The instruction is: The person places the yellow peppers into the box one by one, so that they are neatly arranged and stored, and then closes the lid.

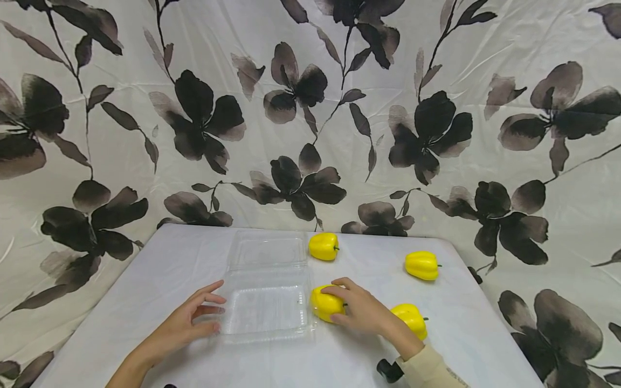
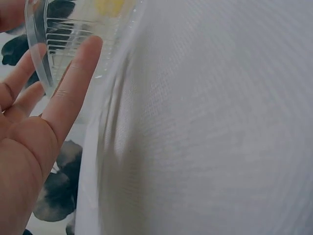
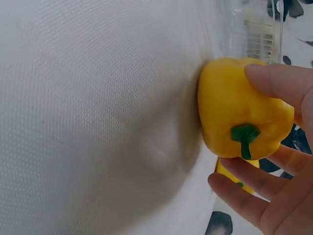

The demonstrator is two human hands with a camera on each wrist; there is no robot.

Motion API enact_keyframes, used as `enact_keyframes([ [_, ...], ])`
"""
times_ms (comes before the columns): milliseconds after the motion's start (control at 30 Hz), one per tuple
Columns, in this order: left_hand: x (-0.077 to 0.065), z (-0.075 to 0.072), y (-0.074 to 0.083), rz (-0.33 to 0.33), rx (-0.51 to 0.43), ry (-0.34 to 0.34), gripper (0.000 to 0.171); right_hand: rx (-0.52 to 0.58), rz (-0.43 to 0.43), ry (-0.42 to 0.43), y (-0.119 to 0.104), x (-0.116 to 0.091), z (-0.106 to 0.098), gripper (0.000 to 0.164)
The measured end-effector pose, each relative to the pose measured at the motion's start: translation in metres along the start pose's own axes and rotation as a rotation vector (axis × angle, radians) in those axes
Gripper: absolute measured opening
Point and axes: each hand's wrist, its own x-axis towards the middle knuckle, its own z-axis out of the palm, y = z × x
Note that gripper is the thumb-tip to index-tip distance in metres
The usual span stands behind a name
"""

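Yellow bell pepper (image 1: 324, 306) lying on its side, just right of the clear plastic clamshell container (image 1: 269, 308), whose hinged lid (image 1: 268, 252) is folded back toward the far edge of the white tablecloth (image 1: 184, 269). The governing relation is lateral: the pepper's stem-to-base axis runs roughly from right to left, its green stem (image 3: 245, 140) facing the right palm and its base facing the container's right wall. The right hand (image 1: 363, 308) is the nearer of the two and grasps this pepper, thumb (image 3: 276, 81) on the near side and fingers curved about the far side; whether the pepper bears on the cloth cannot be told. The right forearm, in a beige sleeve (image 1: 429, 369), slants in from the lower right, with the palm behind the stem end. The left hand (image 1: 181, 323) stands at the container's left wall, its fingers parted, loosely bent and grasping nothing; actual contact with the plastic is uncertain. Three further peppers lie about: one beside the lid's right edge (image 1: 323, 246), one well apart at the far right (image 1: 422, 265), and one partly hidden by the right forearm (image 1: 412, 320).
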Motion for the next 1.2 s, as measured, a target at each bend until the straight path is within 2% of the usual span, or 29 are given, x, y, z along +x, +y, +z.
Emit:
enact_keyframes([
  [433,0.000,-0.001,0.002,0.020,-0.002,-0.007,0.046,0.005,-0.033,0.006,0.002,0.000,-0.002,0.053],
  [800,-0.001,-0.001,0.003,0.045,0.026,-0.011,0.046,0.015,-0.038,0.055,0.001,-0.002,-0.013,0.051],
  [1200,-0.003,-0.002,0.003,0.068,0.021,-0.018,0.044,-0.009,-0.080,0.171,-0.007,-0.001,-0.028,0.051],
])
